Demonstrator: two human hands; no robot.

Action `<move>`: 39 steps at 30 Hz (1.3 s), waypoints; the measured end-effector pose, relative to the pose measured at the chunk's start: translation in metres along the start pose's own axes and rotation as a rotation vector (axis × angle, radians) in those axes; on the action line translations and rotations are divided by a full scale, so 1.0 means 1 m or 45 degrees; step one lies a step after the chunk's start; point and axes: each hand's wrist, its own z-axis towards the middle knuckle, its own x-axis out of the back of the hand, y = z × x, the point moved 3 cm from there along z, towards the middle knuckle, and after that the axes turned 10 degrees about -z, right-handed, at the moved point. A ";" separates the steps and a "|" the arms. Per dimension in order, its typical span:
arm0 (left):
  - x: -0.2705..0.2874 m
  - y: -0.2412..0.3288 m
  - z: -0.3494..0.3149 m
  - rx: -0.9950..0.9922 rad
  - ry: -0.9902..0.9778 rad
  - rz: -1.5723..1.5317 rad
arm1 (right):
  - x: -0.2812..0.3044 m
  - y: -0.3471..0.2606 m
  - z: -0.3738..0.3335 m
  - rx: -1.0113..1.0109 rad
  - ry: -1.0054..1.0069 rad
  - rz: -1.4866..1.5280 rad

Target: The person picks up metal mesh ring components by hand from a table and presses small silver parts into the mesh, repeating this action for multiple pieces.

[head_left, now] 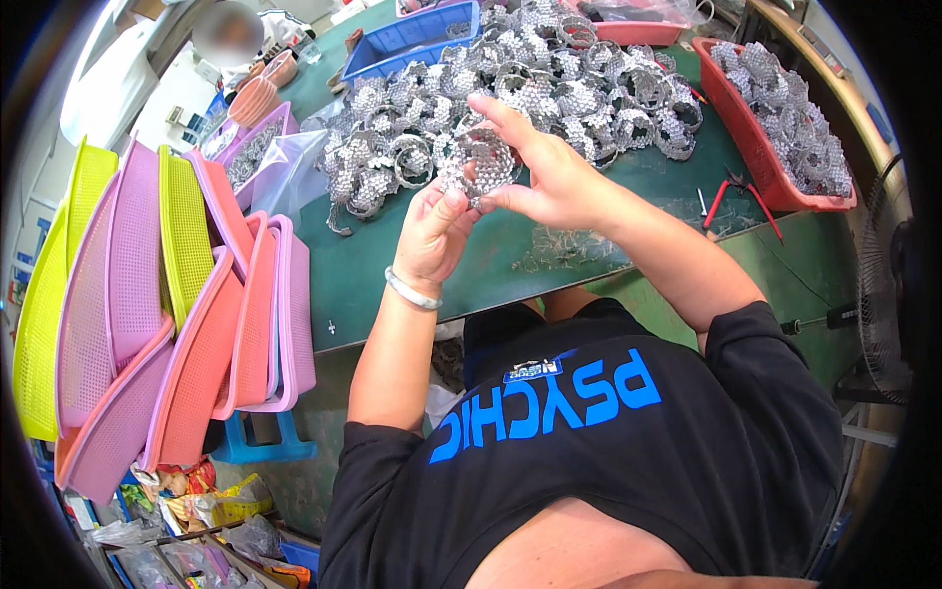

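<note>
Green table (510,257), silver rings (549,79), red trays (760,162)

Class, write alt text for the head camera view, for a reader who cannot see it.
Two bare hands, the left hand and the right hand, hold a silver perforated metal band above a green table. A heap of similar bands covers the table behind it, a red tray holds more, and pink and yellow baskets are stacked at the left.

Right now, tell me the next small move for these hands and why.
Probably keep bending the silver beaded band closed. Both hands grip it above the green table: the left hand pinches its lower edge, the right hand wraps its right side. It looks less rounded than the rings in the pile.
</note>
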 end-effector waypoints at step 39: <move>0.001 -0.005 0.001 0.067 0.177 -0.087 | 0.005 0.008 0.012 -0.381 -0.160 0.358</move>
